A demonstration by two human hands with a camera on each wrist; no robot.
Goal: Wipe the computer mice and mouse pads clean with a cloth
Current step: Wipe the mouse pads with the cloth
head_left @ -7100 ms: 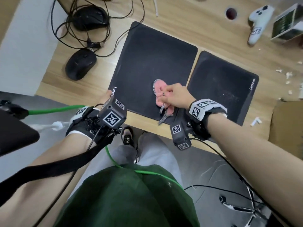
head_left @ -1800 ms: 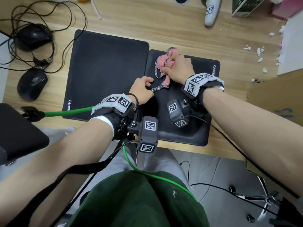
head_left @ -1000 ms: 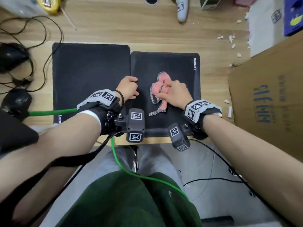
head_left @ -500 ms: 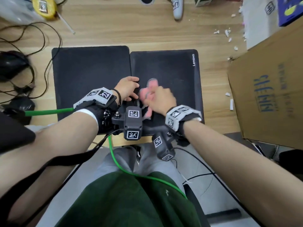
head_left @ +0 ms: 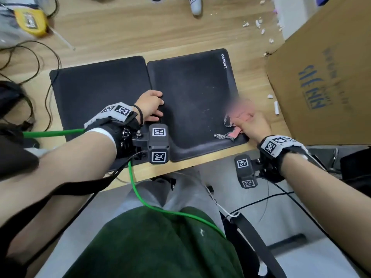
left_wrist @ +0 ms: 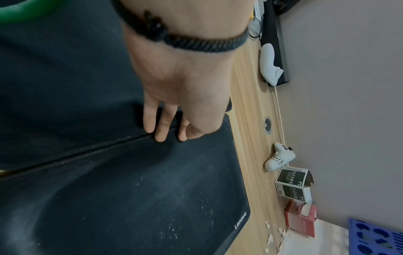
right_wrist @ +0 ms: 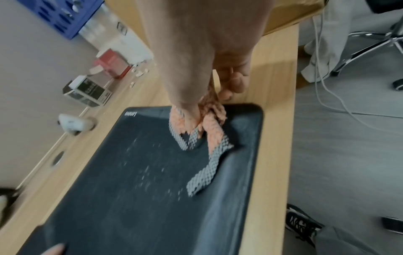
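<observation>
Apparently "Lenovo"-marked mouse pad

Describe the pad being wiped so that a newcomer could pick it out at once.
On the wooden desk two black pads lie edge to edge. It is the right pad, next to the cardboard box. Unlike the left pad, it shows a Lenovo logo at its far right corner, white specks, and the pink cloth gripped by the right hand.

A cardboard box crowds the right mouse pad; desk beyond lies open.
</observation>
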